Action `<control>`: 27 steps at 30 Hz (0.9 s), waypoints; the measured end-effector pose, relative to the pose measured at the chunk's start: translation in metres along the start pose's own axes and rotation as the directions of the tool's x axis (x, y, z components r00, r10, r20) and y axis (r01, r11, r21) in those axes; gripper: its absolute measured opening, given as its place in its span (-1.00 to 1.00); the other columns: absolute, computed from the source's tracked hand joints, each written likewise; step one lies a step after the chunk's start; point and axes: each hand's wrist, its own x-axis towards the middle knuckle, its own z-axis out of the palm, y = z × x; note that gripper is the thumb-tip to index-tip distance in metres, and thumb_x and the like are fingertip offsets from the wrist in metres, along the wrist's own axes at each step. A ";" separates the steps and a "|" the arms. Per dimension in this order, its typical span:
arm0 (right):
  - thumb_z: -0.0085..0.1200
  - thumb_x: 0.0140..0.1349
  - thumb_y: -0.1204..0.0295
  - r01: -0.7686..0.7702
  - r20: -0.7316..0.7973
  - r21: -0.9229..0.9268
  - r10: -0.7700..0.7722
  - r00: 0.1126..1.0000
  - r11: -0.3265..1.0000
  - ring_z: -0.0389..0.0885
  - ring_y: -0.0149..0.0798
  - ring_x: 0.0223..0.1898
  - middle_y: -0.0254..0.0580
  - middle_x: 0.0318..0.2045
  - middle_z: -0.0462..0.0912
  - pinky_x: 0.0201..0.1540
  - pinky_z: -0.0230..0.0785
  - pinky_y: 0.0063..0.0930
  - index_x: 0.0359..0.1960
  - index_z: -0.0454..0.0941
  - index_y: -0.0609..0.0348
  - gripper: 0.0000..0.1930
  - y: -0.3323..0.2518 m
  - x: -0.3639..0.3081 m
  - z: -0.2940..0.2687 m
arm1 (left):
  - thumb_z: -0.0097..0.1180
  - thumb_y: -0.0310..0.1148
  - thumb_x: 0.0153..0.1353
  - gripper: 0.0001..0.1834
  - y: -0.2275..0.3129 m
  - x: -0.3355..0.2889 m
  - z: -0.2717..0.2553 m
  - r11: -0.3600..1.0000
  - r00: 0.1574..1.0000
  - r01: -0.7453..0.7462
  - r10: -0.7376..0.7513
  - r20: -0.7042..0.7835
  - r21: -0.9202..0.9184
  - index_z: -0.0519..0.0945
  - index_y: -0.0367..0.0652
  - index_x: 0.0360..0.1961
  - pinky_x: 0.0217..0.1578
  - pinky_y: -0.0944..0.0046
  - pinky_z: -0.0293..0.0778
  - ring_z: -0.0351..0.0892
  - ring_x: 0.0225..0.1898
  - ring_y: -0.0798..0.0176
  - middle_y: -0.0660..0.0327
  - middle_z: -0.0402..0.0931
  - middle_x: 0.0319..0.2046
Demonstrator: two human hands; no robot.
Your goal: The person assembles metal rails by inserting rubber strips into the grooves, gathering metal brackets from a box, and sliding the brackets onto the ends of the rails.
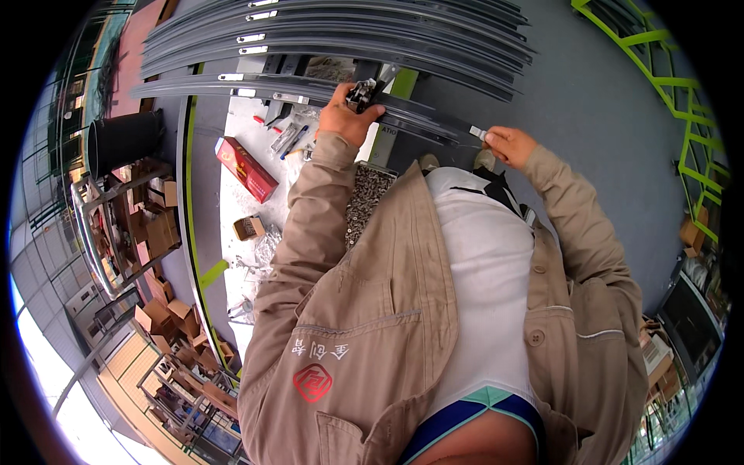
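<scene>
My left hand (347, 118) is closed around a small dark-and-silver metal mechanism (363, 94), its thumb stretched along the near side. The mechanism sits at a long dark grey metal rail (422, 118) lying crosswise in front of me. At the rail's right end, my right hand (509, 146) has its fingers pinched by a small whitish end piece (478, 133). Whether that piece is fixed to the rail, I cannot tell. My left palm and fingertips are partly hidden. Several similar rails (387, 39) lie side by side beyond, many with a whitish piece near the left end.
Left of me, a white work surface (232, 267) bears a red box (246, 169), a blue pen (294, 142) and a small open carton (249, 227). A tray of small metal parts (370, 194) lies under my left forearm. Green-yellow frames (659, 81) stand at right.
</scene>
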 end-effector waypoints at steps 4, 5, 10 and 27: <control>-0.11 0.46 0.20 0.042 -0.041 0.173 -0.036 0.999 0.984 0.22 -0.54 -0.59 -0.43 -0.60 0.32 -0.52 0.14 -0.58 0.07 0.51 0.23 -0.63 -0.005 0.000 0.006 | 0.52 -0.15 -0.12 -0.30 -0.010 0.005 0.002 1.000 1.000 0.008 -0.008 0.014 -0.018 0.50 -0.16 0.04 -0.34 0.27 0.50 0.56 -0.44 0.28 0.19 0.60 -0.46; -0.11 0.46 0.21 0.032 -0.018 0.190 -0.029 0.999 0.981 0.22 -0.54 -0.58 -0.43 -0.59 0.33 -0.52 0.14 -0.59 0.08 0.50 0.22 -0.63 -0.010 -0.001 0.007 | 0.52 -0.10 -0.14 -0.28 -0.013 0.006 0.002 0.998 1.000 0.017 -0.016 0.024 -0.061 0.51 -0.13 0.05 -0.33 0.23 0.49 0.55 -0.44 0.24 0.20 0.58 -0.48; -0.11 0.47 0.23 0.086 -0.009 0.179 -0.086 0.996 0.980 0.26 -0.52 -0.55 -0.43 -0.58 0.33 -0.50 0.15 -0.59 0.11 0.50 0.19 -0.64 -0.032 0.029 0.031 | 0.53 -0.14 -0.14 -0.33 -0.019 0.004 0.008 0.986 1.000 -0.010 0.014 0.021 -0.163 0.52 -0.15 -0.01 -0.32 0.25 0.50 0.57 -0.42 0.23 0.17 0.60 -0.45; -0.11 0.39 0.05 0.160 -0.026 -0.581 -0.214 0.976 0.798 0.64 0.02 -0.19 0.05 -0.26 0.68 -0.07 0.43 -0.21 -0.04 0.56 0.25 -0.53 -0.075 0.090 0.046 | 0.46 -0.31 0.00 -0.47 0.027 -0.022 -0.001 0.989 0.989 0.140 -0.142 -0.033 -0.049 0.46 -0.10 -0.03 -0.25 0.20 0.51 0.60 -0.31 0.18 0.12 0.60 -0.35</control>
